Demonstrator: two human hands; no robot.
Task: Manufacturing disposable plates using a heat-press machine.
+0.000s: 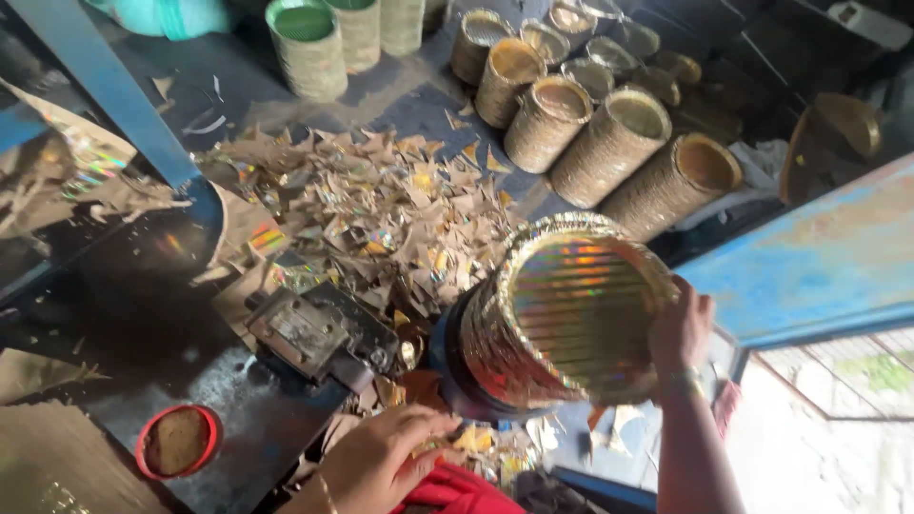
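I see right hand point(681, 328) fingers grasping the rim of the tall stack of shiny gold foil paper plates point(562, 319), steadying it | left hand point(376, 457) below the stack, fingers loosely curled on foil scraps point(381, 219) | grey metal press block point(319, 333) left of the stack.

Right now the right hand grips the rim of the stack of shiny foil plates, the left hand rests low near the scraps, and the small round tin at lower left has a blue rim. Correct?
Not quite. In the head view the small round tin has a red rim, not blue. The rest holds: the right hand grips the rim of the stack of shiny foil plates, and the left hand rests low near the scraps.
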